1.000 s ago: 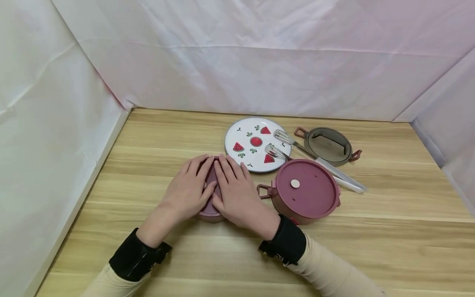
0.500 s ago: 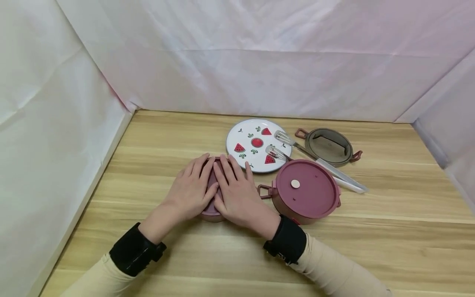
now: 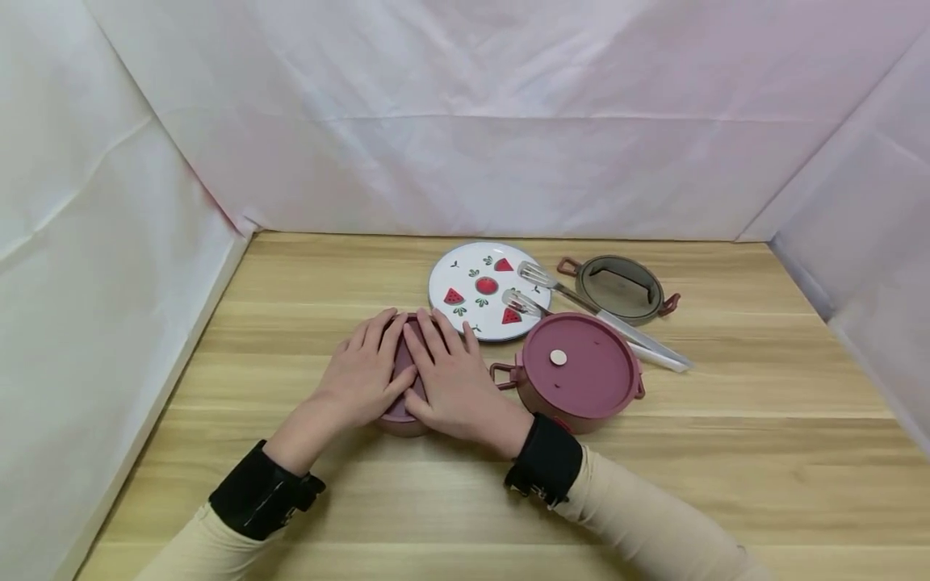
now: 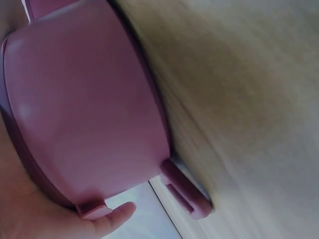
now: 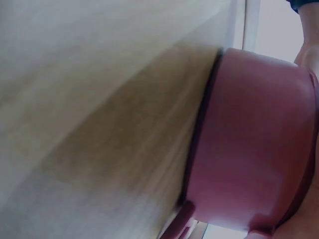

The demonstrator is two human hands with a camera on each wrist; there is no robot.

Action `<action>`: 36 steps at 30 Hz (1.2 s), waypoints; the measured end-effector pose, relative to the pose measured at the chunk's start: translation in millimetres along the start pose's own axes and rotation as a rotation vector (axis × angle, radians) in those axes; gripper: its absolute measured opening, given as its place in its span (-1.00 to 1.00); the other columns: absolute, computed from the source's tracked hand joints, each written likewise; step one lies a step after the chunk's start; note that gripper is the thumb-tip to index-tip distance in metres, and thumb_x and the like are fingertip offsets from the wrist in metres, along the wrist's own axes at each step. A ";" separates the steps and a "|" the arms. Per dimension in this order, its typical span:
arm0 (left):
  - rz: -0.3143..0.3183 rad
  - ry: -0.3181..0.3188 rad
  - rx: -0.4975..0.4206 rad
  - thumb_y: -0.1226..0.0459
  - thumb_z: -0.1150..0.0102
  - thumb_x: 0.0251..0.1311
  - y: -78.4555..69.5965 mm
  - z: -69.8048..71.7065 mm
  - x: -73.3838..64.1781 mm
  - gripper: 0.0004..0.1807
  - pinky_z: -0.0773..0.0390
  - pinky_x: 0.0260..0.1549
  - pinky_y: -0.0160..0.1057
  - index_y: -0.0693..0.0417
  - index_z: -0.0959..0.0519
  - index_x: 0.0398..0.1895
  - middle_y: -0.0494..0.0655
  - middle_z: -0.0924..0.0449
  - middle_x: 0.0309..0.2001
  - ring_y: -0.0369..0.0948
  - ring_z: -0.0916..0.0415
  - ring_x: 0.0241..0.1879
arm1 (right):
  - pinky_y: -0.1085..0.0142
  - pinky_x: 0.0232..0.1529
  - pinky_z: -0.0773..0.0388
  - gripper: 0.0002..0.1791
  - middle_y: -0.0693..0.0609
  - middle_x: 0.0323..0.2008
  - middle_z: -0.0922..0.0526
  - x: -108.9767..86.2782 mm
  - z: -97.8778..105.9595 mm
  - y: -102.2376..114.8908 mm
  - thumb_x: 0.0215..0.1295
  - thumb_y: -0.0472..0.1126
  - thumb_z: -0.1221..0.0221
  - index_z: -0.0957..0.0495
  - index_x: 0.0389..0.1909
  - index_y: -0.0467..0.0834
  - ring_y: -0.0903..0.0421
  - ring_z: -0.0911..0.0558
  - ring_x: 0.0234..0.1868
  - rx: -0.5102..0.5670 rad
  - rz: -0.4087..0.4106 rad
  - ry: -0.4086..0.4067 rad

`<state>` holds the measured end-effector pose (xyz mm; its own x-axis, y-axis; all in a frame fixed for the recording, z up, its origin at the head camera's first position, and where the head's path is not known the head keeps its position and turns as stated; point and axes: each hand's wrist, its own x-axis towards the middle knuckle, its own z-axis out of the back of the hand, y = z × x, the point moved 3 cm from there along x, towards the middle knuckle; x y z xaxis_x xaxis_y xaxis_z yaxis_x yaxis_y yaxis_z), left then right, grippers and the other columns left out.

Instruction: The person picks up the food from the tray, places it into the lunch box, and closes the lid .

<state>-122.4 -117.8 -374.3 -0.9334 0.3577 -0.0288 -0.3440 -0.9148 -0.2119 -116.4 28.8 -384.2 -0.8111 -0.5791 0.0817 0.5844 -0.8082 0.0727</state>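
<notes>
In the head view both hands lie on the lid of a small plum-coloured lidded pot (image 3: 403,426), left of centre. My left hand (image 3: 359,375) rests on the lid's left side with fingers extended forward. My right hand (image 3: 458,383) covers its right side, fingers spread and the thumb close to the left thumb. A strip of lid (image 3: 405,355) shows between them. In the left wrist view, the pot's smooth side (image 4: 84,99) stands on the table, and a fingertip (image 4: 122,215) reaches past a tab at the rim. The right wrist view shows the pot's side (image 5: 254,134) upright too.
A larger plum lidded pot (image 3: 581,371) stands just right of my right hand. Behind are a watermelon-patterned plate (image 3: 465,274), two slotted utensils lying partly over it, with pale handles (image 3: 639,339), and a dark shallow pan (image 3: 617,286). White cloth walls (image 3: 465,161) border the table.
Both hands stay on the small pot's lid. The right little finger has spread away from the others. The whole head view has shifted slightly, with the things staying in place on the table.
</notes>
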 end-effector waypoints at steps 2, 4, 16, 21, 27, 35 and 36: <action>-0.002 0.017 -0.014 -0.08 0.04 0.40 1.5 0.1 -0.2 -0.13 -0.27 0.35 0.32 0.18 0.04 0.59 0.18 0.10 0.58 0.17 0.04 0.54 | -0.29 0.50 -0.01 -0.09 -0.12 0.62 0.16 0.9 0.0 0.4 0.38 0.27 0.08 0.11 0.61 -0.07 -0.11 0.17 0.63 0.011 0.008 0.030; -0.010 0.022 -0.024 -0.10 0.02 0.38 2.2 -0.8 -1.0 -0.10 -0.24 0.37 0.32 0.18 0.05 0.59 0.19 0.12 0.59 0.17 0.06 0.55 | -0.30 0.50 0.00 -0.05 -0.13 0.62 0.17 0.6 -0.1 0.7 0.37 0.32 0.07 0.13 0.61 -0.07 -0.12 0.19 0.63 0.016 0.017 0.045; -0.033 0.048 -0.036 -0.16 0.00 0.38 2.6 3.8 -1.3 -0.04 -0.21 0.37 0.36 0.22 0.10 0.59 0.22 0.17 0.59 0.21 0.09 0.55 | -0.32 0.51 0.07 -0.02 -0.14 0.62 0.16 0.3 3.6 -2.3 0.35 0.39 0.06 0.10 0.61 -0.06 -0.14 0.19 0.63 0.053 0.042 0.030; -0.060 0.043 -0.160 -0.14 -0.11 0.33 7.0 13.3 0.1 -0.03 -0.13 0.40 0.39 0.24 0.02 0.57 0.27 0.10 0.57 0.26 0.07 0.53 | -0.30 0.54 0.19 -0.05 -0.13 0.63 0.23 -0.3 12.2 -9.8 0.41 0.31 0.02 0.14 0.61 -0.07 -0.10 0.25 0.64 0.285 0.071 0.069; -0.105 0.046 -0.213 -0.18 -0.20 0.23 4.0 24.2 -0.4 0.02 0.18 0.48 0.39 0.16 -0.04 0.56 0.20 0.14 0.59 0.26 0.19 0.56 | -0.05 0.59 0.04 -0.12 -0.10 0.63 0.18 -21.1 39.1 -37.0 0.47 0.10 -0.06 0.14 0.61 -0.12 0.00 0.14 0.63 0.566 0.020 0.106; -0.203 0.000 -0.185 -0.25 -0.24 0.16 -38.0 36.0 -0.4 0.06 0.12 0.50 0.33 0.09 -0.08 0.57 0.10 0.08 0.60 0.19 0.16 0.58 | -0.13 0.56 -0.01 -0.09 0.06 0.63 0.23 -70.9 82.7 -99.6 0.41 0.16 -0.14 0.12 0.61 0.05 -0.06 0.12 0.63 0.495 -0.137 0.088; -0.212 0.000 -0.195 -0.26 -0.24 0.15 -45.7 36.6 1.1 0.07 0.09 0.52 0.28 0.07 -0.07 0.58 0.09 0.07 0.60 0.15 0.15 0.59 | -0.15 0.55 -0.03 -0.10 0.04 0.63 0.20 -79.4 85.2 -110.4 0.41 0.13 -0.16 0.09 0.61 0.04 -0.08 0.10 0.63 0.504 -0.151 0.088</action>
<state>-111.4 -82.4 -328.9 -0.8427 0.5371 0.0367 -0.5055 -0.7661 -0.3970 -114.5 173.1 -314.0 -0.8734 -0.4845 -0.0483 0.3826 -0.7442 0.5476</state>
